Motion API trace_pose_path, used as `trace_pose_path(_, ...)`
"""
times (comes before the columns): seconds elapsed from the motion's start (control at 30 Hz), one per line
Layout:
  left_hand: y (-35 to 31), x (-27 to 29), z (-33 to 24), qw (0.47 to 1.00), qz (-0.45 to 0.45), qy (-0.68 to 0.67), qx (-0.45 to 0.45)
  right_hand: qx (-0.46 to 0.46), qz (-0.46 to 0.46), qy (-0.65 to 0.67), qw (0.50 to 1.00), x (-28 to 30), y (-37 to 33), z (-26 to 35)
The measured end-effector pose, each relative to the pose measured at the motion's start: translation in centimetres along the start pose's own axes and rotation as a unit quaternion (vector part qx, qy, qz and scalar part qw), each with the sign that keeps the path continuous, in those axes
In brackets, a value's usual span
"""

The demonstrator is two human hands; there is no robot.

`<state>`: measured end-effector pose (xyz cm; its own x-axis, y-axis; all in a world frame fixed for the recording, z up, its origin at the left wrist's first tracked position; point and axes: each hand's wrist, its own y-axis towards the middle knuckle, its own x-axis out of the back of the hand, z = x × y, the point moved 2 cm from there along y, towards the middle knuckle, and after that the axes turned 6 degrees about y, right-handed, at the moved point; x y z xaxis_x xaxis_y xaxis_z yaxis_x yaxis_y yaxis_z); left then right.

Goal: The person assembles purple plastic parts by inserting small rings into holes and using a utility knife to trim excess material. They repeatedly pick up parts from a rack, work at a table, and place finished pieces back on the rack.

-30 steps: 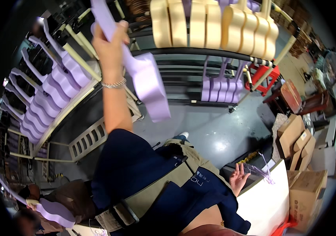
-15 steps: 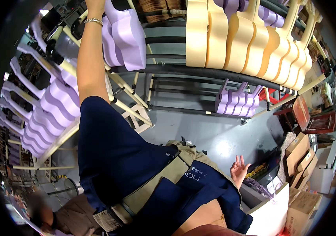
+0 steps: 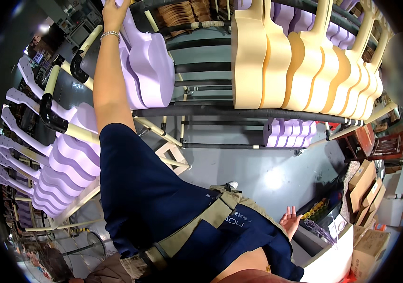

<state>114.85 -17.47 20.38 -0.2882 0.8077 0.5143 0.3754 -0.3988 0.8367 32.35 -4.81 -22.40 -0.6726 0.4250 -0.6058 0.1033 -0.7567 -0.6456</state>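
My left arm reaches far forward, and my left hand is closed at the neck of a light purple guitar body, its fingertips partly cut off by the top edge. This guitar stands upright on a padded rack, beside a second purple guitar. To their right on the same rack is a row of cream-yellow guitars. My right hand hangs low at my right side, palm up with fingers apart, holding nothing. It is near a pale bin with purple strands in it.
At left, another rack holds several purple guitars, behind a black-jointed tube frame. More purple guitars sit on the lower rack level. Cardboard boxes and a dark red wooden chair are at right.
The whole scene sits lower in the picture, showing more of my left hand at the guitar neck. My right hand stays low and open.
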Motion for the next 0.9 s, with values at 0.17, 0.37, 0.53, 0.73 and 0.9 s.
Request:
trace_pose_path(0.17,-1.6,0.8,-0.3,0.930,-0.157,0.268,-0.197,-0.027,-0.002,-0.004,1.000,0.0,1.2,-1.6)
trace_pose_path(0.37,-3.1,0.7,-8.5,0.880,-0.212,0.407,-0.122,0.014,-0.038,0.026,0.999,0.6,-1.3,-3.0)
trace_pose_path(0.53,-12.3,6.1,-22.7,0.938,-0.335,0.004,-0.086,0.057,-0.114,0.060,0.990,0.0,-4.1,-1.9)
trace_pose_path(0.73,-28.8,4.9,-48.6,0.774,0.023,-0.629,-0.069,0.225,-0.226,0.085,0.944,6.8,-11.1,-2.7)
trace_pose_path(0.9,-45.2,16.7,-65.5,0.653,0.207,-0.671,-0.283,0.467,-0.492,0.144,0.720,16.4,-25.5,-6.7)
